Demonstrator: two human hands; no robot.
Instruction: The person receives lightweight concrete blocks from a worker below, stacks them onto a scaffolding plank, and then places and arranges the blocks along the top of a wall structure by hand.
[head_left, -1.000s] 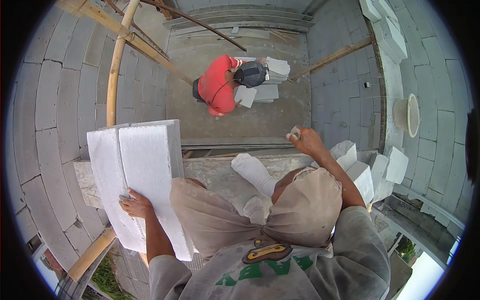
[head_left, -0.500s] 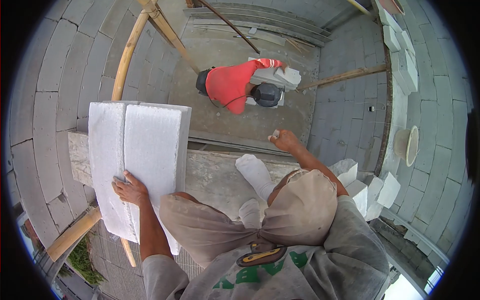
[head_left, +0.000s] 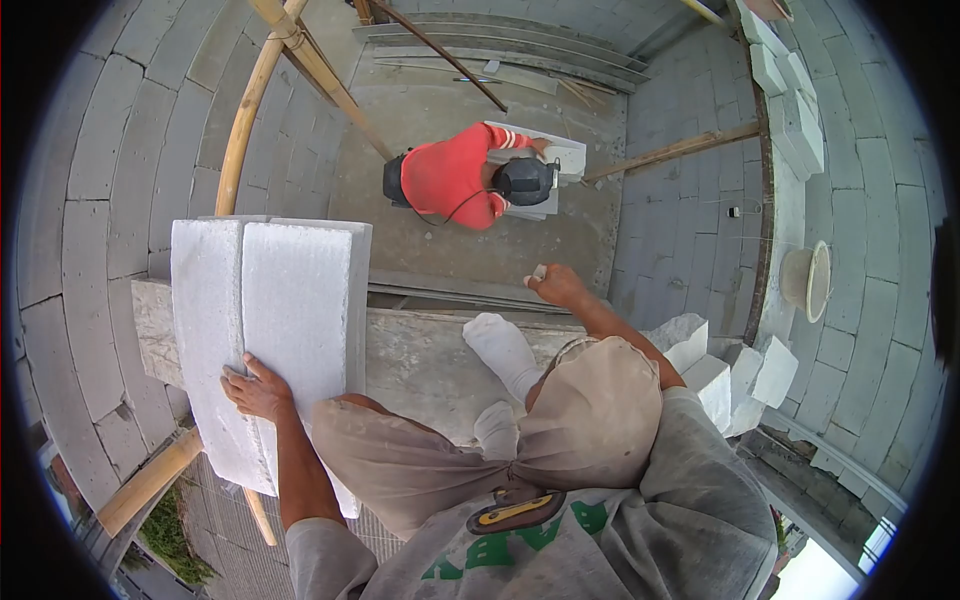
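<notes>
My left hand [head_left: 258,388] lies on two white blocks standing side by side, fingers spread across the top near the seam. One is the left block [head_left: 205,300]; the other is the right block [head_left: 298,300]. My right hand [head_left: 560,287] hangs in the air past my right knee, fingers curled with a small pale bit at the tips, too small to name. Below it, on the floor, a person in a red shirt [head_left: 440,175] and dark cap bends over white blocks [head_left: 555,155], with a hand on them.
I am on a grey plank [head_left: 400,350], white-socked feet on it. Bamboo poles [head_left: 240,130] rise at the left. Broken block pieces [head_left: 715,380] sit at my right, and a pale bucket [head_left: 805,280] is by the right wall [head_left: 840,220]. The floor [head_left: 480,250] lies well below.
The person below has lowered a tilted white block onto the others and drawn the arm in. My hands keep nearly the same pose; the view has shifted slightly.
</notes>
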